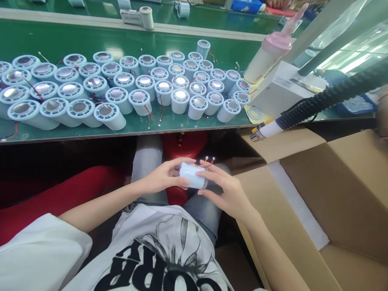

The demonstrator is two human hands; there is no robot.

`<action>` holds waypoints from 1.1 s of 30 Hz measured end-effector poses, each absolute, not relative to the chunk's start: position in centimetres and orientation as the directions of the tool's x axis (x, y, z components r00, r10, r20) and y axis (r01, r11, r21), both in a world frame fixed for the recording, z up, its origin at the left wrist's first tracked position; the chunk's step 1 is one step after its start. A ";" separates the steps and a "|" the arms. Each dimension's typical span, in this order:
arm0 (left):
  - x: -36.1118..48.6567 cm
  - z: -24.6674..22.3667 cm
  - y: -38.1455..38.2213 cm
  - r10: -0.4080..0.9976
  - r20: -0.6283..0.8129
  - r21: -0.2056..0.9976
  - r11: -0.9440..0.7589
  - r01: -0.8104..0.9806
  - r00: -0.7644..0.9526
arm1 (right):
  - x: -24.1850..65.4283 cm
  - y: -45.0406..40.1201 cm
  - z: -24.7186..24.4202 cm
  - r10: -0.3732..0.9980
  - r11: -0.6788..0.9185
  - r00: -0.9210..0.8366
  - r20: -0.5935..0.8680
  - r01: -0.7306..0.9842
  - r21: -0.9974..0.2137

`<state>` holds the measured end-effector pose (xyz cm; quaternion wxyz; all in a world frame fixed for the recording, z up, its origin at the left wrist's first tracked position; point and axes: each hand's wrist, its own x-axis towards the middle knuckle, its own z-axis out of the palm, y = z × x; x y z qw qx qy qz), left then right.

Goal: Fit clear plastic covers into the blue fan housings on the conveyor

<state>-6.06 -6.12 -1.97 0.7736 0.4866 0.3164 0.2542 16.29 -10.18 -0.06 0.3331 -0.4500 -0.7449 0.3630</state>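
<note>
Over my lap, a light-blue cylindrical housing lies on its side between both hands. Thin red wires with small white connectors stick out above it. My left hand is closed round its left end. At the right end, the fingers of my right hand press on its side and top. On the bench beyond stand many similar light-blue cylinders, each with a round metal disc in a slotted ring on top. Red wires hang from some of them.
An open cardboard box stands at my right. Above it hang a black corrugated hose and a metal-tipped tool. On the green bench are a pink-capped bottle and a white box. Another person's hand shows at top right.
</note>
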 end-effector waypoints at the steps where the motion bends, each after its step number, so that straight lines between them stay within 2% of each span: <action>1: -6.2 -1.9 -6.2 0.683 -0.244 0.908 0.409 -0.084 0.689 | 16.4 -10.4 -0.2 0.901 0.379 -0.379 0.211 0.452 -0.807; 5: -6.6 -1.4 -6.2 0.655 -0.172 0.945 0.319 -0.063 0.736 | 16.7 -10.9 -0.4 0.891 0.404 -0.378 0.252 0.406 -0.820; 10: -6.9 -0.4 -6.3 0.647 -0.116 0.979 0.201 -0.022 0.753 | 16.7 -11.0 0.0 0.920 0.264 -0.360 0.155 0.278 -0.923; 16: -7.0 0.4 -6.3 0.667 -0.055 0.998 0.046 0.032 0.743 | 16.5 -11.2 0.6 0.937 0.102 -0.348 0.039 0.164 -0.981; 26: -7.4 0.3 -6.3 0.648 0.029 0.991 -0.120 0.065 0.761 | 16.2 -11.2 1.3 0.928 -0.089 -0.358 -0.101 0.050 -0.995; 33: -7.5 0.7 -6.0 0.622 0.095 0.972 -0.227 0.063 0.777 | 16.1 -11.1 1.4 0.898 -0.278 -0.364 -0.246 -0.037 -0.960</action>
